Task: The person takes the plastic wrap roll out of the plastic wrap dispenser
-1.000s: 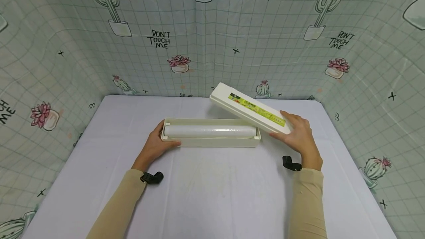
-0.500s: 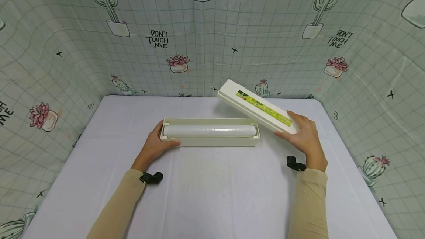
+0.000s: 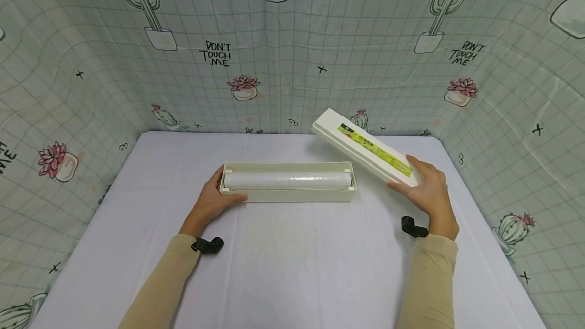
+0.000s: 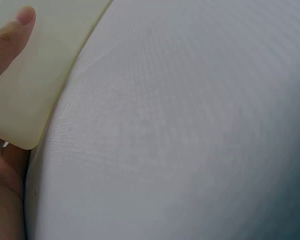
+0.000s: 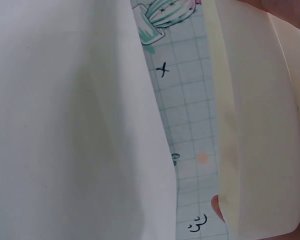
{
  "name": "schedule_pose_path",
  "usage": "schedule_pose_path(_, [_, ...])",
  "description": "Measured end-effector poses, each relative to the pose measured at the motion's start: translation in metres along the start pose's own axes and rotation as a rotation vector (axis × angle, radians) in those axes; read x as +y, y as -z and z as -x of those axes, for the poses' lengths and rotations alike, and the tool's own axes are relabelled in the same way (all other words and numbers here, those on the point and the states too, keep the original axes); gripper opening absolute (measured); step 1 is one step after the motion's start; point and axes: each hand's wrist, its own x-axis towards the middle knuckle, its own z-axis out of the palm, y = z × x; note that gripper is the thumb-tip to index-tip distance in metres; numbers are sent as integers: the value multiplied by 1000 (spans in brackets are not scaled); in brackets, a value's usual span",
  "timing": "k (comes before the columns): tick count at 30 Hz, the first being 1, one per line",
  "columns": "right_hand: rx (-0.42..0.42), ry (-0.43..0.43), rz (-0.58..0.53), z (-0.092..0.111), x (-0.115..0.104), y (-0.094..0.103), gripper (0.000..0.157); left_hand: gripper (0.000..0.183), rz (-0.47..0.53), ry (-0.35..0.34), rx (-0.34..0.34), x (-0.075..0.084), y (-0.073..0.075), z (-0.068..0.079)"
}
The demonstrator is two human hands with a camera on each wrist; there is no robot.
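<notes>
A long cream box (image 3: 292, 196) sits on the white-covered table in the head view, its top uncovered. Inside it lies a roll of clear plastic wrap (image 3: 288, 181). My left hand (image 3: 213, 201) grips the box's left end, thumb along the front wall; the left wrist view shows that thumb (image 4: 12, 42) on the box wall (image 4: 35, 95). Off to the right, my right hand (image 3: 427, 189) holds the white lid (image 3: 361, 149) by its near right end. The lid is raised and slanted, a yellow-green label on top. In the right wrist view the lid (image 5: 265, 115) fills the right side.
A white cloth covers the table (image 3: 283, 268). Behind and on both sides hangs a grid-patterned curtain (image 3: 292, 55) printed with cacti. A black wrist camera (image 3: 207, 245) is strapped to the left wrist, another black camera (image 3: 413, 227) to the right.
My right hand has carried the lid to the right, so it no longer overlaps the box's right end in the head view. The left hand and the box stay in place.
</notes>
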Motion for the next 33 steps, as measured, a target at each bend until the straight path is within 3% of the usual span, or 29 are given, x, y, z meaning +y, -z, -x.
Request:
schedule_pose_path(20, [-28, -137, -18, 7, 18, 6, 103, 109, 4, 4, -10, 0, 0, -1])
schedule_pose_path(33, [-1, -149, -20, 9, 27, 12, 103, 110, -10, -13, -13, -1, 0, 0])
